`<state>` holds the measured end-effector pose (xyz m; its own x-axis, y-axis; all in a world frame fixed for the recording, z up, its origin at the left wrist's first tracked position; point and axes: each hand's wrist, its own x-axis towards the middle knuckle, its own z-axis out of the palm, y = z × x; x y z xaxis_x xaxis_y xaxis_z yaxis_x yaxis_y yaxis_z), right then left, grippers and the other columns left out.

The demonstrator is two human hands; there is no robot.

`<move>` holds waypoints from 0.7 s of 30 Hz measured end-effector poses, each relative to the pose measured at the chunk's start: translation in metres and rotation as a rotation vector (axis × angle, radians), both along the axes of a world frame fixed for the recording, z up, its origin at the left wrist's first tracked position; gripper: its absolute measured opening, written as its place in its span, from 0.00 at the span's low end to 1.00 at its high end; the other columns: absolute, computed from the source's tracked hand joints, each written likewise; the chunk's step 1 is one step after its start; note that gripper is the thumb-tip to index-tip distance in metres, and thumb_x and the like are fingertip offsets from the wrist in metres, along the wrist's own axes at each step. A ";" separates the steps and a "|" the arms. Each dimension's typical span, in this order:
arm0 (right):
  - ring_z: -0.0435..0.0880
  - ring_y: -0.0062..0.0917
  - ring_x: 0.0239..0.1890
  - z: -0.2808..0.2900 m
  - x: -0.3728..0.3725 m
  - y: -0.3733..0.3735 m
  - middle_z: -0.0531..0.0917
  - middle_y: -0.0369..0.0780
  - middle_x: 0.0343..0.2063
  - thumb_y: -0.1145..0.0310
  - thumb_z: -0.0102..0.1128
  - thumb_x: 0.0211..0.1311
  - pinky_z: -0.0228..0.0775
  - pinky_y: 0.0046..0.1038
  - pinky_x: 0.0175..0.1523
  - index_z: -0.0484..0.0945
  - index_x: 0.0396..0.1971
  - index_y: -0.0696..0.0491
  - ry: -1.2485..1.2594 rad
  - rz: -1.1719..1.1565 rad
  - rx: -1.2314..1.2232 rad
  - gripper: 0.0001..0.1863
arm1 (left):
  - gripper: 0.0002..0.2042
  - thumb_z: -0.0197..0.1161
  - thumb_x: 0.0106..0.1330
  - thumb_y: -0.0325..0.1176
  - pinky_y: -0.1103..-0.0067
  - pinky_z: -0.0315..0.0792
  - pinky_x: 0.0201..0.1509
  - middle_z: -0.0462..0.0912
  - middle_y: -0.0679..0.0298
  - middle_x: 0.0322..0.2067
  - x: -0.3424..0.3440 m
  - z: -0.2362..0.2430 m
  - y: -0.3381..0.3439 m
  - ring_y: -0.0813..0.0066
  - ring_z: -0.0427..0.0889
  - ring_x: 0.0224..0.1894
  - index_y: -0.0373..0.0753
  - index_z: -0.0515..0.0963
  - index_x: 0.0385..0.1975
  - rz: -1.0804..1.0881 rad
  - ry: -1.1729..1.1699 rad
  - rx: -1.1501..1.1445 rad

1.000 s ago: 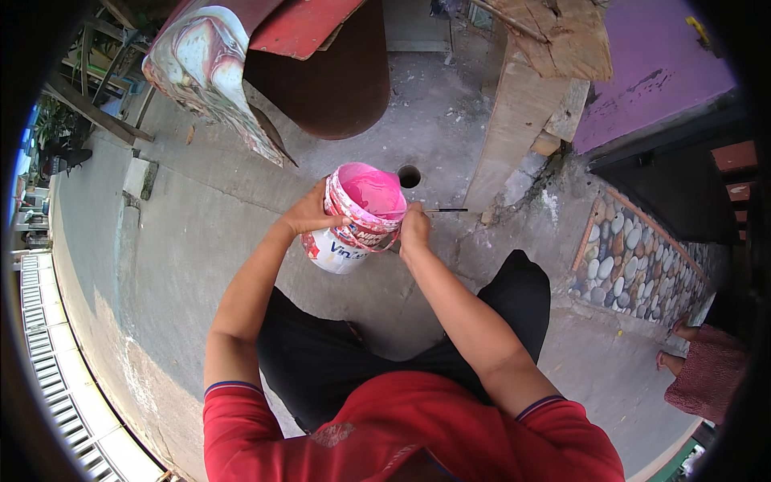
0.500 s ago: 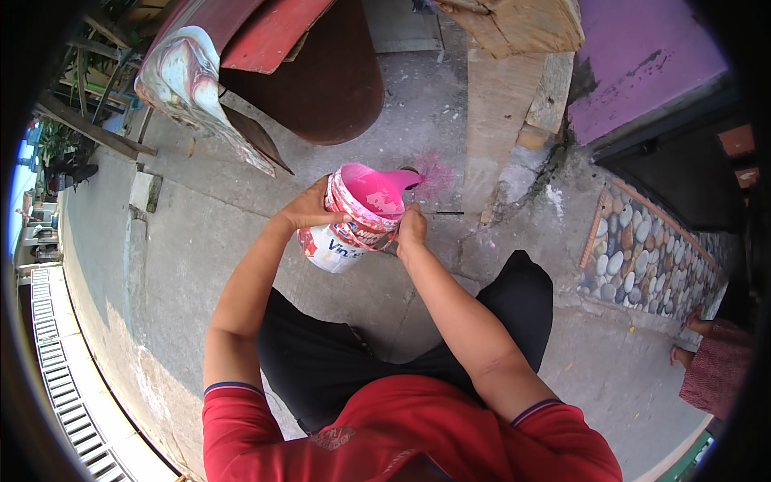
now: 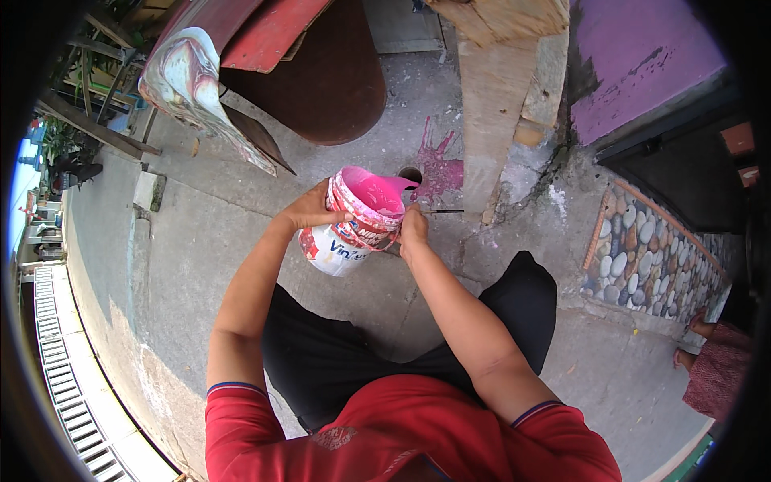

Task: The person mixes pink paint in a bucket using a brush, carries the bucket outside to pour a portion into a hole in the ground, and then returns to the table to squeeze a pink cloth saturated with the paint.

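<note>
A white and red paint bucket is tipped away from me over the concrete, its rim smeared with pink and white. Pink liquid coats its inside, and a thin stream leaves the far right lip toward a small round hole in the ground. Beside the hole spreads a pink splash. My left hand is closed on the bucket's left side, thumb along the outside below the rim. My right hand grips the right side near the rim, where the handle hangs; its fingertips are partly hidden.
Ahead stand a dark brown curved panel, red boards and a curled printed sheet. Wooden planks rise right of the splash, before a purple wall. A pebbled strip and another person's patterned clothing are at right.
The pink stream has thinned from a broad pour to a narrow trickle. The splash has spread across the ground, and the hole shows more. Both hands keep their hold on the bucket.
</note>
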<state>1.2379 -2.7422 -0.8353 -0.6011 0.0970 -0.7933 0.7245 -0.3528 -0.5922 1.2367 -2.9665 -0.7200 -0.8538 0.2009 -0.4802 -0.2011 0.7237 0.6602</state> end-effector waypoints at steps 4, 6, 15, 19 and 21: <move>0.86 0.35 0.26 0.004 0.001 0.000 0.85 0.49 0.32 0.54 0.40 0.69 0.79 0.34 0.24 0.80 0.35 0.65 0.006 0.007 -0.007 0.28 | 0.58 0.77 0.45 0.62 0.68 0.59 0.76 0.68 0.43 0.67 -0.003 0.005 0.001 0.51 0.67 0.70 0.32 0.57 0.72 -0.001 -0.022 0.027; 0.86 0.34 0.25 0.008 0.000 0.001 0.85 0.48 0.32 0.53 0.40 0.69 0.78 0.34 0.23 0.80 0.34 0.64 -0.008 -0.001 -0.031 0.27 | 0.58 0.77 0.45 0.63 0.67 0.59 0.76 0.68 0.43 0.67 -0.005 0.008 0.002 0.51 0.67 0.70 0.32 0.57 0.72 -0.007 -0.029 0.006; 0.87 0.34 0.26 0.018 0.000 -0.003 0.86 0.47 0.33 0.53 0.39 0.70 0.81 0.34 0.24 0.80 0.38 0.63 -0.022 -0.013 -0.101 0.27 | 0.58 0.76 0.45 0.63 0.68 0.59 0.76 0.68 0.43 0.66 -0.009 0.009 -0.002 0.51 0.67 0.70 0.32 0.56 0.72 -0.023 -0.030 -0.029; 0.87 0.34 0.28 0.018 -0.001 -0.003 0.86 0.48 0.35 0.53 0.39 0.70 0.82 0.35 0.25 0.80 0.40 0.63 -0.017 0.014 -0.101 0.28 | 0.59 0.76 0.45 0.64 0.67 0.59 0.76 0.68 0.42 0.66 -0.011 0.011 -0.003 0.51 0.68 0.70 0.31 0.56 0.71 -0.023 -0.040 -0.056; 0.87 0.34 0.29 0.020 -0.002 -0.004 0.86 0.48 0.35 0.52 0.39 0.71 0.82 0.35 0.26 0.80 0.41 0.63 -0.032 0.022 -0.088 0.28 | 0.59 0.76 0.45 0.64 0.67 0.60 0.76 0.69 0.42 0.66 -0.013 0.014 -0.002 0.51 0.68 0.69 0.31 0.56 0.71 -0.027 -0.044 -0.052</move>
